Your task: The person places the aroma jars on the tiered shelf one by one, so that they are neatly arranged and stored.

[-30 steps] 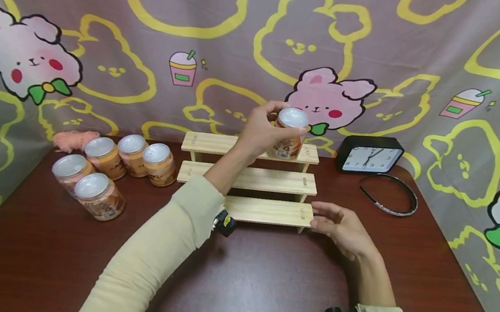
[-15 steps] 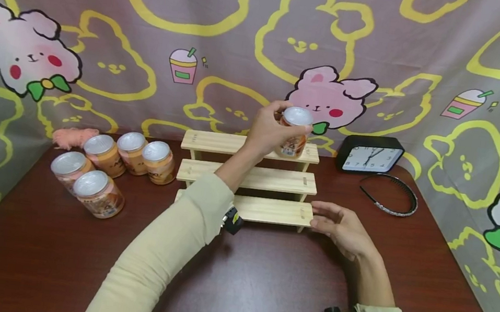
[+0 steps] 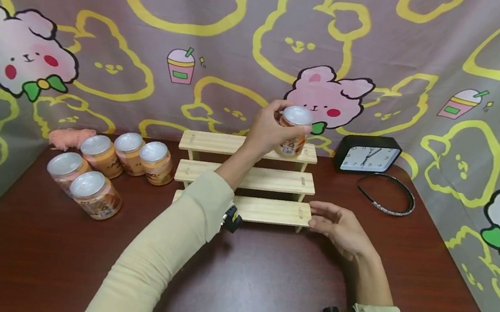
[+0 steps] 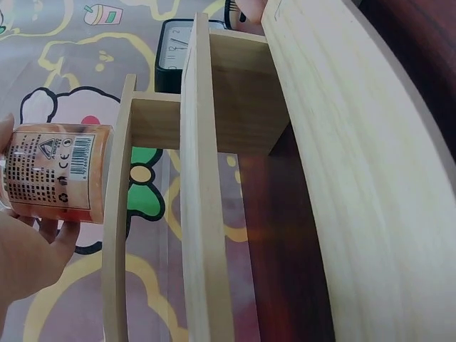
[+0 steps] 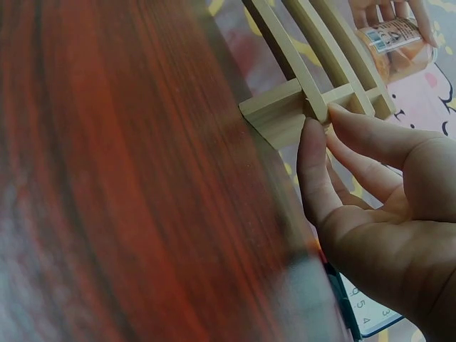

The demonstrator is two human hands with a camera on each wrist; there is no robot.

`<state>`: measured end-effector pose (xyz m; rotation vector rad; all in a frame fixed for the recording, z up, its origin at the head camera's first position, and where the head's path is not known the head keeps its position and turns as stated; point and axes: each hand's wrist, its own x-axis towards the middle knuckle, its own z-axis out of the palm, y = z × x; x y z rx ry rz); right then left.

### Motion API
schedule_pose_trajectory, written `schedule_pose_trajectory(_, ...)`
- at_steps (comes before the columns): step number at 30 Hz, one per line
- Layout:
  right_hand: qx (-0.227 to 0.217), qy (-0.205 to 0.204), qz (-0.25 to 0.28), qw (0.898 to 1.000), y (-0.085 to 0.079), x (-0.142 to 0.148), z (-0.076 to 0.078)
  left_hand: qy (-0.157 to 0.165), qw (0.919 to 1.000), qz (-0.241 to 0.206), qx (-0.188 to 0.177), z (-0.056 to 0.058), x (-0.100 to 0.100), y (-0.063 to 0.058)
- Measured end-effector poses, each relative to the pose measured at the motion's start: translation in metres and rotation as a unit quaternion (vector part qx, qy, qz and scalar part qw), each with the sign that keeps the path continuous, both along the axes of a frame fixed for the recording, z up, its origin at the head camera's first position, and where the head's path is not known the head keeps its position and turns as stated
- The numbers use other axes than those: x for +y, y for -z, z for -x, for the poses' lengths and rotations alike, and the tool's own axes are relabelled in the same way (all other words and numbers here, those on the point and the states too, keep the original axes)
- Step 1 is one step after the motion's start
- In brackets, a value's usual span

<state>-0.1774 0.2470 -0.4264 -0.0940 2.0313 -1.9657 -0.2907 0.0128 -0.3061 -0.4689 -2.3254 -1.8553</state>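
My left hand grips an orange-labelled can with a pale silvery lid, thumb on the near side. The can stands upright at the right part of the top tier of a three-step wooden display shelf. In the left wrist view, the can's base is right at the top board, and its label shows a barcode and small print. With thumb and fingertips, my right hand pinches the right end of the lowest board; the right wrist view shows this hand at the board's corner.
Several matching cans stand in a group left of the shelf, with a pink fuzzy bundle behind them. Right of the shelf are a black-framed clock and a dark headband. A patterned cloth hangs close behind.
Over the first half second, my left hand shifted slightly right with the can along the top tier. Since then it has stayed there. The right hand keeps its place at the lowest board.
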Motion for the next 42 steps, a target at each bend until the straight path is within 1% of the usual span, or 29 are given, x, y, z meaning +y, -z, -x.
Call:
schedule_pose_trajectory(8,0.004,-0.007,-0.003,1.000,-0.002,0.000,0.001,0.019,0.9997,-0.014,0.002,0.001,-0.004,0.000)
schedule_pose_trajectory(13,0.002,-0.003,-0.001,1.000,-0.004,0.000,0.000,0.019,0.9995,-0.023,-0.006,0.001,-0.007,-0.003)
schedule_pose_trajectory(18,-0.001,-0.003,0.012,1.000,-0.003,0.000,0.001,0.022,0.9994,-0.028,-0.006,0.000,-0.014,-0.005)
schedule_pose_trajectory(24,0.002,-0.006,0.016,1.000,-0.002,0.001,0.001,0.018,0.9993,-0.031,-0.006,-0.003,-0.030,-0.007)
schedule_pose_trajectory(29,0.002,-0.004,0.009,1.000,-0.002,0.002,0.001,0.021,0.9979,-0.061,0.010,-0.006,-0.043,-0.007)
schedule_pose_trajectory(32,0.003,-0.005,0.009,1.000,-0.002,0.002,0.001,0.017,0.9973,-0.071,0.006,-0.007,-0.051,-0.007)
schedule_pose_trajectory(38,-0.001,-0.004,0.010,1.000,-0.001,0.001,0.000,-0.001,0.9977,-0.067,0.015,-0.009,-0.068,-0.002)
schedule_pose_trajectory(42,-0.003,-0.002,0.013,1.000,-0.002,0.001,-0.001,0.002,0.9973,-0.072,0.015,-0.011,-0.080,-0.002)
